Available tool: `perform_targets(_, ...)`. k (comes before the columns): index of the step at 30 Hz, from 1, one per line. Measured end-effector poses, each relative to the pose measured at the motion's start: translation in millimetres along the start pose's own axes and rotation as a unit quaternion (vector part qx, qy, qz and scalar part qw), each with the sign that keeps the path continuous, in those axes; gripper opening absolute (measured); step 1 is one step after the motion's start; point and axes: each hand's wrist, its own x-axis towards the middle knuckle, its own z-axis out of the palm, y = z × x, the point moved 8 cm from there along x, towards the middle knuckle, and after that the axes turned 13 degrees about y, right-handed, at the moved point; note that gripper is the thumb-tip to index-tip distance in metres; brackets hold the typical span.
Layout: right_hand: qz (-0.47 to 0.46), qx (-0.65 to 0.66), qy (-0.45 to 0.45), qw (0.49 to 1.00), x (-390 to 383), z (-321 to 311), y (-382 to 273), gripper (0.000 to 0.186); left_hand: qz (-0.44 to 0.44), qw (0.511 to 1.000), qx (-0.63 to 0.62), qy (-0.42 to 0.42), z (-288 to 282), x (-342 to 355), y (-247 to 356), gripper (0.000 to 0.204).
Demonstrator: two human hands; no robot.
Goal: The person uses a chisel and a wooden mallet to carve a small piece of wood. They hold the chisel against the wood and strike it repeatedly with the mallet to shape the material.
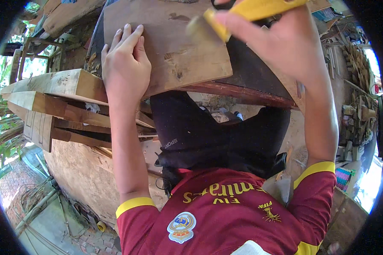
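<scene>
One wooden board (181, 55) lies flat on the dark table (266, 85), straight ahead of the person and mostly between the two hands, which are well apart. The left hand (127, 55) is spread palm down on the board's left part, fingers together and pointing away from the body, gripping nothing. The right hand (281, 40) is closed around a yellow-handled, brush-like tool (266, 8) at the board's right side. The tool slants down from the upper right, its working end toward the left and over the board, so the right hand is nearer to the board's right edge and the left hand rests on the board itself. Stacked timbers (51, 85) stand to the left of the left forearm.

The board's far end runs out of view at the top, so its long axis cannot be told for certain. The tool's handle is cut off there too. Its tip is badly blurred; whether it touches the wood or hovers just above is unclear. The left hand and wrist hide part of the board's left side.
</scene>
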Motion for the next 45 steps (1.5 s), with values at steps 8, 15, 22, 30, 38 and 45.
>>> perform_targets(8, 0.026, 0.033, -0.045, 0.998, -2, 0, 11, 0.008, 0.001, 1.000, 0.006, -0.003, -1, -1, -1, 0.029)
perform_targets(15, 0.020, -0.002, -0.044, 0.999, -16, -1, 25, 0.009, 0.000, 1.000, 0.003, 0.000, 0, -1, -2, 0.028)
perform_targets(22, -0.078, -0.138, 0.044, 0.986, -18, -16, 25, 0.006, -0.010, 1.000, -0.004, 0.000, -1, -1, 0, 0.028)
perform_targets(30, 0.039, -0.008, -0.006, 0.999, -20, 2, 39, 0.008, -0.009, 1.000, -0.010, 0.000, -2, 0, -1, 0.027)
perform_targets(38, -0.079, -0.050, 0.072, 0.993, -25, -1, 28, 0.016, -0.014, 1.000, -0.008, -0.005, 0, -1, -1, 0.029)
perform_targets(45, -0.235, -0.280, -0.069, 0.928, -87, 39, 8, 0.029, -0.012, 1.000, -0.003, -0.014, 0, 0, 1, 0.029)
